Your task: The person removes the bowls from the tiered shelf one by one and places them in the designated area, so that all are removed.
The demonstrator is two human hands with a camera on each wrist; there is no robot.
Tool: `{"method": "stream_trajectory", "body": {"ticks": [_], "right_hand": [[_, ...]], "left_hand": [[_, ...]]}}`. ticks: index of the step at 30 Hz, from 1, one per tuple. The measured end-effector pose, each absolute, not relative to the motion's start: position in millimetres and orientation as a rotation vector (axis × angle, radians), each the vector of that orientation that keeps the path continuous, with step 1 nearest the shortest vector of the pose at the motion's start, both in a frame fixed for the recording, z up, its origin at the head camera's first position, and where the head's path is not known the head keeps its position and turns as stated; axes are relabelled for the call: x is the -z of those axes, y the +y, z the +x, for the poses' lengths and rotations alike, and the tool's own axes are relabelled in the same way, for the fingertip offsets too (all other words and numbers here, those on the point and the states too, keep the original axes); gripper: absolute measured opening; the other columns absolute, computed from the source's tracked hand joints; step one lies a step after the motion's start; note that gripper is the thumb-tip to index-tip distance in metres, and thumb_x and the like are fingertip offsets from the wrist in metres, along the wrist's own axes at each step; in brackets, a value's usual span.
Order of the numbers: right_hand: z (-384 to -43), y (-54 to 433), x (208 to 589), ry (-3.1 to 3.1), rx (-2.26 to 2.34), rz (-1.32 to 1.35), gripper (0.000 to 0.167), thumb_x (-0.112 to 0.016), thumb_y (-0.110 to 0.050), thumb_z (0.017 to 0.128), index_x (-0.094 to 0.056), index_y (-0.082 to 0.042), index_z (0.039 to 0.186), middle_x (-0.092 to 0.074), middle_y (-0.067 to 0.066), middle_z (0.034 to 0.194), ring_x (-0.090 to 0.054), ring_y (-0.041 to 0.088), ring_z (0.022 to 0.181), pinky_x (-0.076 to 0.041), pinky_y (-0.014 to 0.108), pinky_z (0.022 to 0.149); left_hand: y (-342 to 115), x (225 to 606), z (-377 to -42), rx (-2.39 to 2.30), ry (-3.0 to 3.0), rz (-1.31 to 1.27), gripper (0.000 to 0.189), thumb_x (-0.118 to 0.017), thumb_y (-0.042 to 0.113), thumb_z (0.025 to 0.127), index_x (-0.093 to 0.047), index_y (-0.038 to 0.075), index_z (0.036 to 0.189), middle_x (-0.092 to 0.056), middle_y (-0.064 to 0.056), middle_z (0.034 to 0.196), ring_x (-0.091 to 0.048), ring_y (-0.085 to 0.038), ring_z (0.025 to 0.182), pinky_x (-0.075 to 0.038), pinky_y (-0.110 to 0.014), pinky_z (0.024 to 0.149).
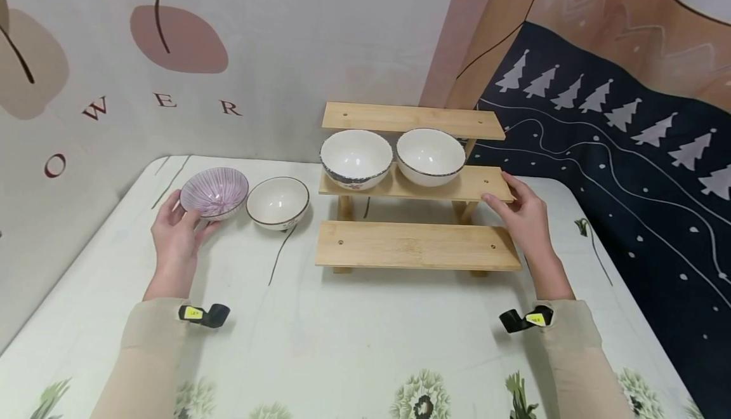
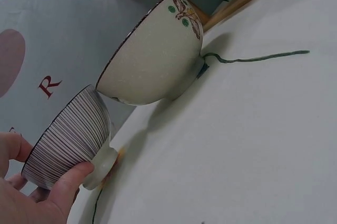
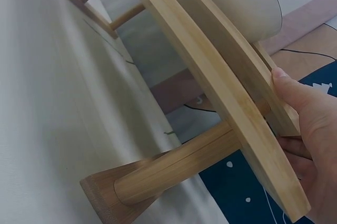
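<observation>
My left hand grips a purple-striped bowl at the left of the table, thumb low near its foot in the left wrist view and fingers around the far side. Just right of it stands a cream bowl with a dark rim and a painted flower. My right hand pinches the right end of the middle board of a wooden tiered stand, thumb on top and fingers beneath. Two white bowls, one with a dark patterned side and one plainer, sit side by side on that middle board.
The stand's top board rises behind the two white bowls, close to the pale wall cloth. A white tablecloth with printed flowers covers the table. Dark cloth with white trees hangs along the right side.
</observation>
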State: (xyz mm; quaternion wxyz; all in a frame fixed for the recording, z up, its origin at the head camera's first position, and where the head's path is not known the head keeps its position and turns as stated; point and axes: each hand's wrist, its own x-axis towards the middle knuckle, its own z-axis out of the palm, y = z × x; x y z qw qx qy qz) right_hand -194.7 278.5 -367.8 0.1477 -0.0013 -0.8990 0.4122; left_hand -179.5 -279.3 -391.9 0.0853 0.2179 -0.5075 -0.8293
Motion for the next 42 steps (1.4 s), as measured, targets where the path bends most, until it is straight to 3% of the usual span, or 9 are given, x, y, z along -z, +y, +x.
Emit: {"method": "stream_trajectory", "body": {"ticks": [3,7,16,21,28,30,33,36,42], "right_hand": [[-195.3,279.0,368.5,-2.584,-1.184,-0.002,0.075,-0.067,-0.043,0.094,-0.039,-0.007,0.152,-0.046,0.016,0.153,-0.048,0.031,0.139,-0.052,0.037,0.108],[-195.6,278.9,368.9,-2.579,-1.182,0.001,0.074,-0.068,-0.043,0.093,-0.040,-0.007,0.152,-0.047,0.015,0.153,-0.049,0.030,0.139,-0.052,0.020,0.104],[-194.8,278.0,366.6,-2.564,-1.209,0.012,0.073,-0.069,-0.040,0.093,-0.040,-0.008,0.152,-0.048,0.017,0.152,-0.051,0.032,0.136,-0.045,-0.001,0.089],[-193.7,278.0,365.3,-2.557,-1.220,0.020,0.073,-0.070,-0.038,0.093,-0.040,-0.008,0.152,-0.048,0.019,0.152,-0.052,0.034,0.135,-0.040,-0.005,0.082],[-193.0,277.5,365.8,-2.560,-1.218,0.021,0.072,-0.070,-0.037,0.093,-0.040,-0.009,0.152,-0.048,0.018,0.152,-0.052,0.032,0.135,-0.042,-0.003,0.085],[-193.2,277.4,365.7,-2.563,-1.214,0.019,0.072,-0.070,-0.037,0.093,-0.040,-0.009,0.152,-0.047,0.017,0.152,-0.051,0.032,0.136,-0.045,-0.001,0.088],[-193.4,277.1,365.6,-2.568,-1.210,0.014,0.073,-0.070,-0.038,0.093,-0.040,-0.010,0.153,-0.047,0.017,0.152,-0.051,0.031,0.136,-0.048,0.003,0.091],[-193.7,277.3,366.2,-2.570,-1.205,0.012,0.073,-0.070,-0.038,0.093,-0.040,-0.010,0.153,-0.047,0.017,0.153,-0.051,0.031,0.136,-0.049,0.005,0.092],[-193.3,277.7,366.8,-2.564,-1.202,0.010,0.072,-0.070,-0.037,0.093,-0.040,-0.010,0.152,-0.047,0.017,0.152,-0.052,0.031,0.136,-0.048,0.002,0.090]], "left_hand": [[-280.3,393.5,-179.8,2.476,-1.507,0.658,0.072,-0.046,-0.003,0.100,-0.019,0.028,0.160,-0.016,0.003,0.168,-0.042,-0.012,0.141,-0.062,-0.022,0.078],[-281.8,395.8,-180.4,2.483,-1.485,0.677,0.072,-0.051,-0.002,0.100,-0.021,0.027,0.159,-0.021,0.003,0.166,-0.048,-0.007,0.132,-0.062,-0.022,0.075],[-284.9,399.5,-180.8,2.513,-1.528,0.666,0.073,-0.050,0.001,0.101,-0.018,0.030,0.160,-0.016,0.003,0.167,-0.029,-0.014,0.150,-0.061,-0.024,0.081],[-287.9,401.3,-180.0,2.539,-1.546,0.642,0.075,-0.051,0.001,0.100,-0.016,0.030,0.160,-0.010,0.003,0.169,-0.027,-0.014,0.151,-0.060,-0.024,0.084],[-294.7,404.2,-177.2,2.485,-1.689,0.567,0.075,-0.053,0.006,0.101,-0.012,0.026,0.161,-0.006,-0.003,0.169,-0.024,-0.019,0.153,-0.059,-0.020,0.085],[-296.3,404.2,-176.2,2.446,-1.728,0.561,0.074,-0.054,0.006,0.101,-0.014,0.022,0.161,-0.008,-0.006,0.169,-0.038,-0.017,0.146,-0.060,-0.018,0.084],[-298.3,402.9,-173.3,2.381,-1.773,0.568,0.072,-0.055,0.006,0.100,-0.018,0.017,0.160,-0.013,-0.010,0.168,-0.060,-0.008,0.121,-0.060,-0.016,0.081],[-301.2,401.0,-170.4,2.309,-1.820,0.600,0.071,-0.060,0.008,0.098,-0.023,0.015,0.159,-0.020,-0.009,0.167,-0.064,0.004,0.097,-0.059,-0.013,0.080],[-308.6,396.2,-164.6,2.299,-1.773,0.610,0.070,-0.066,0.008,0.095,-0.032,0.015,0.156,-0.045,0.000,0.155,-0.065,0.005,0.096,-0.059,-0.012,0.080]]}}
